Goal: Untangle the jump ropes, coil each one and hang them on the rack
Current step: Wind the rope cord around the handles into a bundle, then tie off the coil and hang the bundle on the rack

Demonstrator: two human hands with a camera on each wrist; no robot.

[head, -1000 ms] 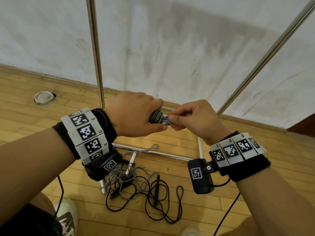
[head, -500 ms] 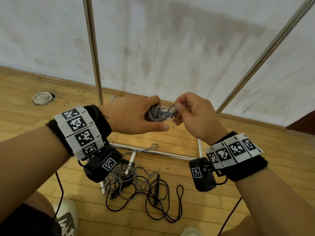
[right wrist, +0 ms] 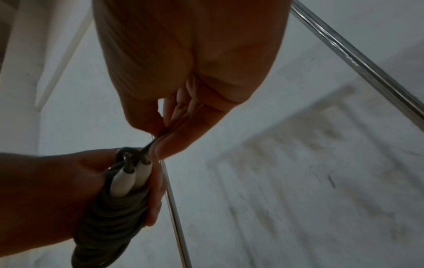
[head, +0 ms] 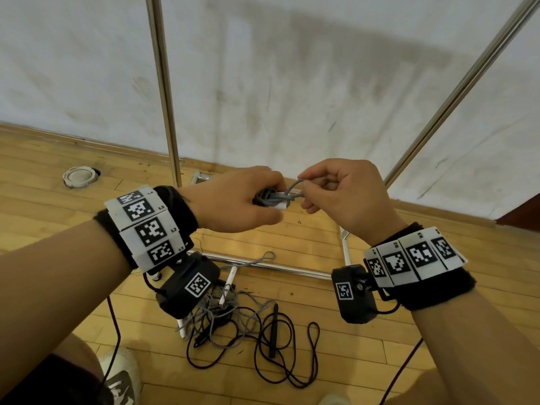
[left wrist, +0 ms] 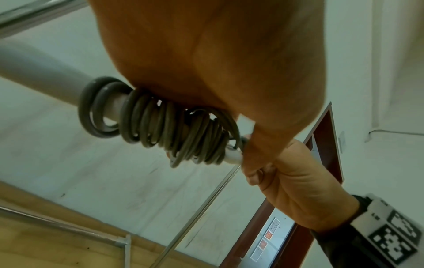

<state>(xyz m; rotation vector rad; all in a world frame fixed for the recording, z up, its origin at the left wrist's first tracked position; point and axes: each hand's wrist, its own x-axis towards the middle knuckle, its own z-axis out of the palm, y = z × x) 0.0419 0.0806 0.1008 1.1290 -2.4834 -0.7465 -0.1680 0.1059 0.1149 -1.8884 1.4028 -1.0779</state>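
Note:
A grey jump rope (head: 273, 199) is wound in tight turns around its white handles (right wrist: 125, 179). My left hand (head: 233, 201) grips this bundle (left wrist: 179, 134) at chest height in front of the rack. My right hand (head: 336, 194) pinches a short loop of the grey cord (head: 293, 187) right at the handle ends (right wrist: 149, 145). On the floor below lies a tangle of a black rope (head: 280, 355) and another grey rope (head: 230, 314), with a white handle (head: 229, 283) and a black handle (head: 274, 331) among them.
The metal rack stands against the white wall, with an upright pole (head: 163, 92), a slanted pole (head: 455, 89) and a floor bar (head: 263, 266). A round white floor fitting (head: 79, 176) sits far left. My shoes (head: 119, 375) are at the bottom edge.
My right hand has drawn a loop of grey cord out from the bundle, upward and to the right. Both hands have drifted slightly up; the floor tangle is unchanged.

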